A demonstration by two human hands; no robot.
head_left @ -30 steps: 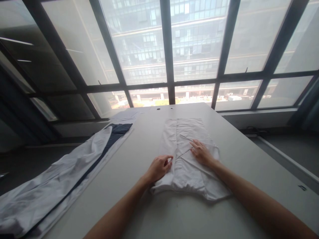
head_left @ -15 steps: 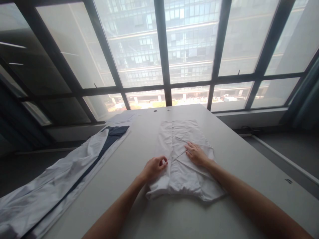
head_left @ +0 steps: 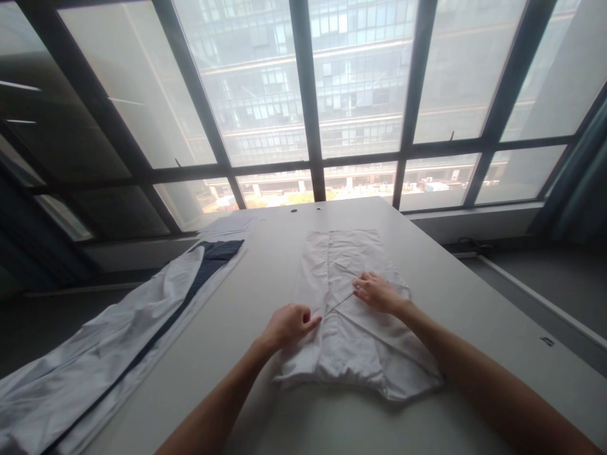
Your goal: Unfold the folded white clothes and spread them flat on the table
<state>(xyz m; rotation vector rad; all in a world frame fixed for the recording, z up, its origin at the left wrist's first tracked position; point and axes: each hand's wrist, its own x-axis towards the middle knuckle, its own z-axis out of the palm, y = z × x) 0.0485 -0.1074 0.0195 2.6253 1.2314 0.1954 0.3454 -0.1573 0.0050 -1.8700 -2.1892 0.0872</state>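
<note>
A folded white garment (head_left: 355,341) lies wrinkled on the table before me, with a seam running lengthwise and a gathered near edge. My left hand (head_left: 291,323) is at its left side, fingers curled against the cloth and thumb stretched out to the right along it. The fingertips are partly hidden, and the cloth at that edge appears to be in their grip. On the garment's right half rests my right hand (head_left: 377,292), fingers apart and slightly bent, the tips touching the fabric. Diagonal creases run between the two hands.
To the left, a long pile of white and dark navy garments (head_left: 142,328) hangs over the edge of the white table (head_left: 265,278). White sheets (head_left: 227,224) lie at the far left corner. A small dark item (head_left: 547,341) sits near the right edge. Large windows stand beyond.
The garment's near edge has moved a little toward me and spread right. My left hand has come slightly nearer, its thumb now straighter; my right hand's fingers are more bent.
</note>
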